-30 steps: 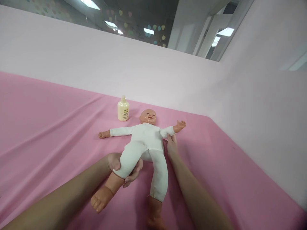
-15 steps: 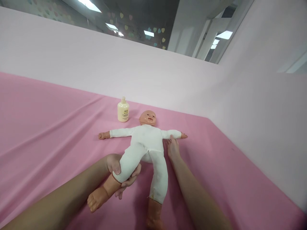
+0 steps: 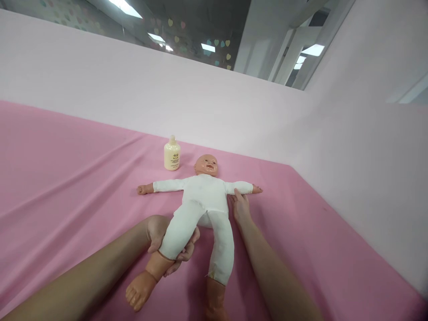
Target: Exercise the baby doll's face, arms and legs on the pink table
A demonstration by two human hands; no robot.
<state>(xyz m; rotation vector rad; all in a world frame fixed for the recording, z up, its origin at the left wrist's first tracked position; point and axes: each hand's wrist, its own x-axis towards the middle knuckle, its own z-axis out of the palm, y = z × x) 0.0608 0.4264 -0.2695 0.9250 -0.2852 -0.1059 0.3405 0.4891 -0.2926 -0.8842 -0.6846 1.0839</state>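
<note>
A baby doll point(image 3: 204, 194) in a white suit lies on its back with both arms spread, its head toward the wall. My left hand point(image 3: 158, 234) is wrapped round the doll's raised left-side leg point(image 3: 179, 229) from beneath, thumb on the near side and fingers showing past the far side. Beside the doll's torso, my right hand point(image 3: 240, 207) touches the underside of its right-side arm point(image 3: 239, 187), fingers partly extended and some hidden. The other leg point(image 3: 222, 249) points toward me.
A cream-coloured bottle point(image 3: 171, 157) stands behind the doll's left-side arm. Pink cloth point(image 3: 83, 169) with folds covers the surface. A pale wall point(image 3: 200, 107) rises behind it, with a window or mirror point(image 3: 200, 26) above.
The leg in my left hand has swung slightly toward the doll's other leg, and its foot has moved a little right and nearer me. My right fingertips have shifted slightly left.
</note>
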